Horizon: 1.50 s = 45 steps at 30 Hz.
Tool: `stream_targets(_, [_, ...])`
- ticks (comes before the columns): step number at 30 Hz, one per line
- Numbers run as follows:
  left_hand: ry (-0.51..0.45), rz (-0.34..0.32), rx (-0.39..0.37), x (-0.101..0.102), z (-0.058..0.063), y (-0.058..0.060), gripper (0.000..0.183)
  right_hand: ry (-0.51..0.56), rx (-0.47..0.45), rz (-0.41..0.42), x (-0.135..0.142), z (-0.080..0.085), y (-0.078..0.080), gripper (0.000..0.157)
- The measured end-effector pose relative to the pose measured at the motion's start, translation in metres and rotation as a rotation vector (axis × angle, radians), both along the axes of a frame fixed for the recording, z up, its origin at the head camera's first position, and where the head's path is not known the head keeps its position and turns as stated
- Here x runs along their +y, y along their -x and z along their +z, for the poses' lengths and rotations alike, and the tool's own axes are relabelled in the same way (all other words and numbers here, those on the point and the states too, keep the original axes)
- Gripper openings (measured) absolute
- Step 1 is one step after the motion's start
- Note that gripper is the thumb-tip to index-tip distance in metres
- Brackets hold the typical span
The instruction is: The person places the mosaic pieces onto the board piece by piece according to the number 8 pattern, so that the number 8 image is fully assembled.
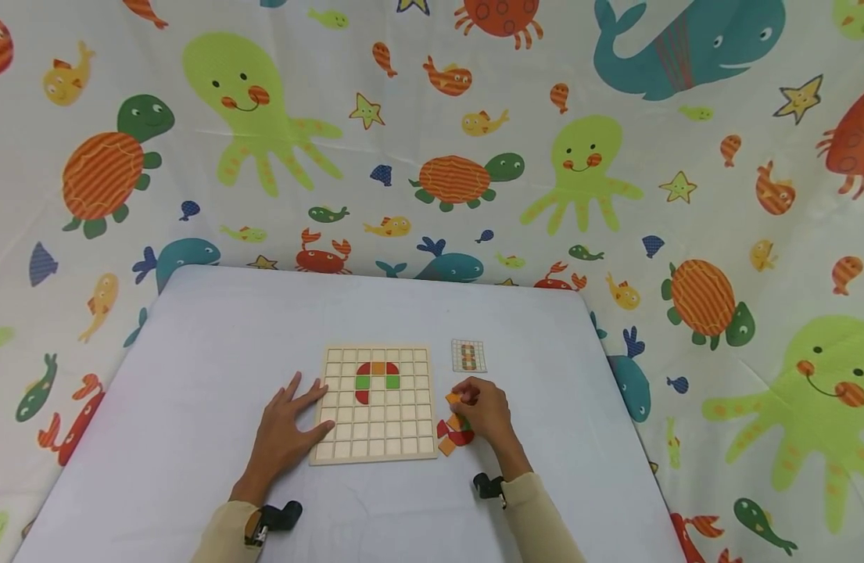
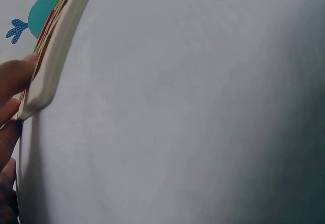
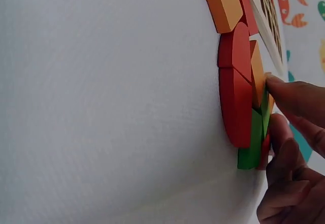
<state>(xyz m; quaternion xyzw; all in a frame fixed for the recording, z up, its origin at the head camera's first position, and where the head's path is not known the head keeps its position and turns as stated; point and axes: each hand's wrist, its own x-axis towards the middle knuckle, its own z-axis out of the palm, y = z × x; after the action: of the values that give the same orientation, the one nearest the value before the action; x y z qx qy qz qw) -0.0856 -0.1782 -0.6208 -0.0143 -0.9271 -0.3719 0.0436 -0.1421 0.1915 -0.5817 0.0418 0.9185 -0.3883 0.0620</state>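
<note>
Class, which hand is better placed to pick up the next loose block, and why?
Probably the right hand: its fingers are at the loose coloured blocks, while the left hand rests on the opposite side of the wooden grid board.

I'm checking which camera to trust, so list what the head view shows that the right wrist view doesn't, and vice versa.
Only the head view: the left grip touching the left side of the board, the board's full grid, and the patterned card near its upper right corner.

Only the right wrist view: the thick side faces of the loose pieces in clear close-up.

Both: the right grip at the loose pieces, at least part of the board, the white tabletop and the sea-creature cloth.
</note>
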Motion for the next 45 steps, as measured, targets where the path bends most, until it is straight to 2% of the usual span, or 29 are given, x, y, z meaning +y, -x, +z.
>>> stream_targets(4, [0.004, -0.001, 0.001, 0.0, 0.0, 0.0, 0.07, 0.005, -0.011, 0.002, 0.001, -0.001, 0.001, 0.022])
stream_targets(9, [-0.006, 0.0, 0.007, 0.001, 0.001, 0.0, 0.069, -0.051, -0.022, 0.014, -0.001, -0.001, 0.004, 0.025])
stream_targets(14, [-0.004, -0.001, 0.012, 0.001, 0.002, -0.001, 0.07, -0.088, -0.044, -0.009, -0.004, 0.001, 0.005, 0.025])
stream_targets(19, [0.0, 0.0, 0.013, 0.001, 0.001, -0.001, 0.07, -0.06, -0.017, -0.03, -0.007, 0.002, 0.003, 0.026])
stream_targets(24, [0.002, 0.0, 0.01, 0.0, 0.001, 0.0, 0.071, 0.012, 0.04, -0.026, -0.014, 0.003, 0.0, 0.02])
stream_targets(31, [0.012, 0.001, 0.004, 0.001, 0.001, 0.0, 0.071, 0.122, 0.114, 0.051, -0.043, 0.002, -0.007, 0.014])
stream_targets(36, [0.009, 0.002, -0.013, 0.0, 0.003, 0.0, 0.07, 0.186, 0.102, 0.052, -0.072, 0.002, -0.01, 0.013])
stream_targets(45, [0.002, -0.001, -0.013, -0.001, 0.003, 0.0, 0.071, 0.116, 0.079, 0.037, -0.114, -0.002, -0.003, 0.015])
